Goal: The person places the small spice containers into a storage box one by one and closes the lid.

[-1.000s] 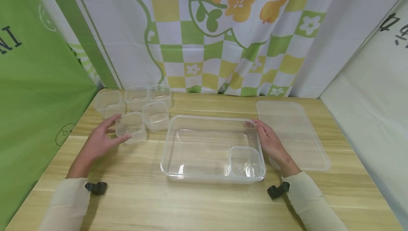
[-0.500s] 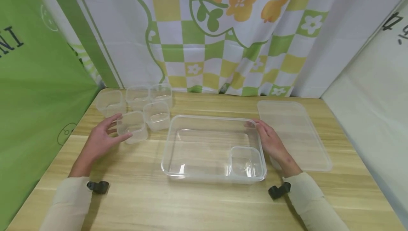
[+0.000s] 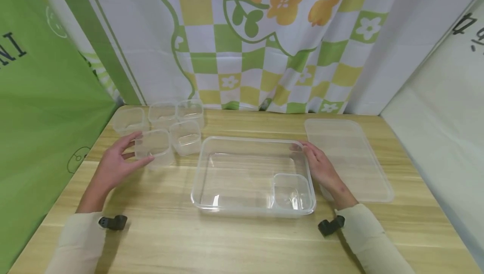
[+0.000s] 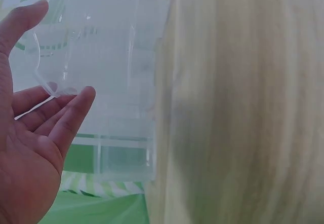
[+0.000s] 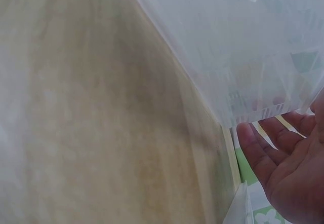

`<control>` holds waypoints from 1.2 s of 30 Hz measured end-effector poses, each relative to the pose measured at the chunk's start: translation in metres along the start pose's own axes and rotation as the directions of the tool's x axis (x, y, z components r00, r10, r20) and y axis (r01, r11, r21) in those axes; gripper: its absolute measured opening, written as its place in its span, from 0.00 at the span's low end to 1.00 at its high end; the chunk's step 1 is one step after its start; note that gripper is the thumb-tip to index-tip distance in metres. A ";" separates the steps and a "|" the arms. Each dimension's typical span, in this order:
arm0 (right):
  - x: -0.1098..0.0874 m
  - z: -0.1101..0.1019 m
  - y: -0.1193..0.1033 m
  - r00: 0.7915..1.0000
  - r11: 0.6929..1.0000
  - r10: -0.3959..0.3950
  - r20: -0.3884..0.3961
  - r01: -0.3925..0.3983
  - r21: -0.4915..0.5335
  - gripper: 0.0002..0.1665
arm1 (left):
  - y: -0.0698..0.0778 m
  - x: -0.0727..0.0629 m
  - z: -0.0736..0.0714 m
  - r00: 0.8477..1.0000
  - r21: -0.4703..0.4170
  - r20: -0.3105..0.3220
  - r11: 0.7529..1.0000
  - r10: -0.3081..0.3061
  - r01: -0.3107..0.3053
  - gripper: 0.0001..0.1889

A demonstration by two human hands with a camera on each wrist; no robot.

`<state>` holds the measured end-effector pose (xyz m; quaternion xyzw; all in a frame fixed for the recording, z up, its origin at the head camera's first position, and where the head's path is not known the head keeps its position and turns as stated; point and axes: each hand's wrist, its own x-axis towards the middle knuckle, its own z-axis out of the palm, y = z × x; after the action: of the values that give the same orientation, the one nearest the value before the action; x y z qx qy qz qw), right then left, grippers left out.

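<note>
My left hand [image 3: 117,162] grips a small clear plastic container [image 3: 153,144] at its left side, thumb in front and fingers behind. In the left wrist view the thumb and fingertips of the left hand [image 4: 40,133] pinch its rim. A large clear rectangular container [image 3: 242,181] stands mid-table, a small container [image 3: 291,192] in its front right corner. My right hand [image 3: 321,167] holds the large container's right wall near the back corner. From the right wrist, the fingers of the right hand [image 5: 283,163] lie against that wall.
Several more small containers, one of them the near container [image 3: 185,138], stand upright at the table's back left. A flat translucent lid [image 3: 351,160] lies right of the large container. A patterned curtain [image 3: 272,64] hangs behind the wooden table [image 3: 234,244].
The small container in my left hand has risen a little and shifted slightly left with the hand. The right hand and large container have stayed in place.
</note>
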<state>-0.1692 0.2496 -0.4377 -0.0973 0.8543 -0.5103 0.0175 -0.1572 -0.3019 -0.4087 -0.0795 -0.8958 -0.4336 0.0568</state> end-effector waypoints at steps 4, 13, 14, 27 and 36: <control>0.000 0.000 -0.002 1.000 1.000 0.001 0.001 -0.001 0.006 0.29 | 0.006 -0.001 -0.001 0.999 -0.013 -0.024 0.999 0.030 -0.031 0.44; 0.000 0.000 -0.001 1.000 1.000 -0.004 0.000 0.004 0.008 0.29 | 0.025 -0.003 -0.004 0.997 -0.007 -0.038 0.997 0.074 -0.074 0.43; 0.000 0.000 -0.001 1.000 1.000 -0.004 -0.001 0.004 0.008 0.29 | 0.028 -0.003 -0.004 0.996 -0.007 -0.041 0.997 0.079 -0.080 0.43; -0.002 0.000 -0.003 1.000 1.000 0.002 -0.001 -0.002 0.015 0.29 | 0.062 -0.001 0.001 0.987 0.011 -0.087 0.991 0.135 -0.134 0.42; -0.002 0.000 -0.004 1.000 1.000 0.010 -0.009 -0.011 -0.015 0.29 | 0.082 0.004 0.016 0.979 -0.044 -0.113 0.983 0.173 -0.178 0.40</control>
<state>-0.1666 0.2483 -0.4339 -0.0906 0.8586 -0.5043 0.0156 -0.1461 -0.2382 -0.3547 -0.1360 -0.8688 -0.4546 0.1413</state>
